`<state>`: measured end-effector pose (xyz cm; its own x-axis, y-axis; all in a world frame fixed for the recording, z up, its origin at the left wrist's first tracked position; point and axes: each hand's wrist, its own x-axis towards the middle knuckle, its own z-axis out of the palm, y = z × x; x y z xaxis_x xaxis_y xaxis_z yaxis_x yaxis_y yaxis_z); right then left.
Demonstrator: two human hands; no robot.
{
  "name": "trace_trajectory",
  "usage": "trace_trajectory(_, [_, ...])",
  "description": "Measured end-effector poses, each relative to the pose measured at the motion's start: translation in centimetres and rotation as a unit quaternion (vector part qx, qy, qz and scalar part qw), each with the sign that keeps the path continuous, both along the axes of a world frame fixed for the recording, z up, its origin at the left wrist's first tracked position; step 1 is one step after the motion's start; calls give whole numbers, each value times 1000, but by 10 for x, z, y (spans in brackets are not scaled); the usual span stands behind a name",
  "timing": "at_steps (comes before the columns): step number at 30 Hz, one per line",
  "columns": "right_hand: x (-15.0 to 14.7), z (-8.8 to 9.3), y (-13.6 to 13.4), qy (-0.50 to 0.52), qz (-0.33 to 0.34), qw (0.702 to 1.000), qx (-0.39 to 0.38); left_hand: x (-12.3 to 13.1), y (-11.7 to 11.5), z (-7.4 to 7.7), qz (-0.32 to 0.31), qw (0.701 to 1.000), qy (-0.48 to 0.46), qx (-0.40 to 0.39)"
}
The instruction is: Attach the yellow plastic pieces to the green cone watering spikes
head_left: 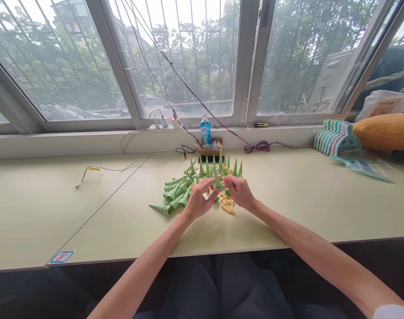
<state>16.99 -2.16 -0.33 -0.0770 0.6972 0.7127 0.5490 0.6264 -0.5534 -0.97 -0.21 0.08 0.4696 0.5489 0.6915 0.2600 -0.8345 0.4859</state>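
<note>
My left hand (202,198) grips a green plastic cone spike (217,178), which stands point up between the thumb and fingers. Close beside it, my right hand (241,192) is closed, its fingertips pinched near the cone; whatever they hold is hidden. Several green cones (178,191) lie in a heap by the left hand. Behind both hands, more cones (221,160) stand upright on their wide ends. Small yellow plastic pieces (227,204) are scattered on the table between my wrists, with a green cap (216,200) next to them.
On the pale table (288,212), a small cardboard box (211,151) with a blue-labelled bottle (206,133) stands near the windowsill. Coiled cables (260,146) lie at the back. To the right are a row of pastel plastic boards (338,137) and an orange cushion-like object (384,131).
</note>
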Motion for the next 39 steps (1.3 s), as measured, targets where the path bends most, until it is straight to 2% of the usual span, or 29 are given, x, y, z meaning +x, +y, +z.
trace_trajectory(10, [2, -5, 1, -22, 29, 999, -4, 2, 1, 1, 20, 1000, -16, -11])
trace_trajectory(15, [2, -5, 2, -26, 12, 1000, 14, 2, 1, 2, 32, 999, -17, -18])
trace_trajectory(23, [3, 2, -1, 9, -43, 998, 50, 3, -1, 6, 107, 990, -72, -57])
trace_trajectory(26, [4, 1, -1, -2, -35, 997, 73, 3, -2, 7, 100, 991, -52, -66])
trace_trajectory(31, [4, -2, -1, -71, 20, 990, 123, 2, -3, 7, 75, 994, -26, -74])
trace_trajectory(39, [5, -6, 0, -69, 34, 990, 116, 0, -2, 8, 56, 994, -24, -94])
